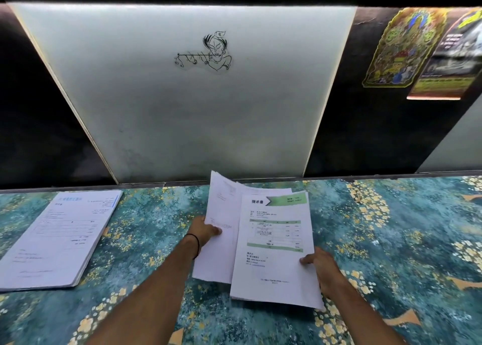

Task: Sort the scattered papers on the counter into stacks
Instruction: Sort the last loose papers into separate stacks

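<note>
Right hand (322, 266) grips green-headed papers (273, 274); left hand (204, 228) pinches plain sheets (223, 203).

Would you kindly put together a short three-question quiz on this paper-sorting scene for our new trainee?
1. True or false: the left hand holds a sheaf of papers.
2. Which colour is the banner on the front sheet that the right hand holds? A blue, B green, C red.
3. Fill in: the set-down stack lies on the counter to the person's ____.
Key: 1 true; 2 B; 3 left.
</note>
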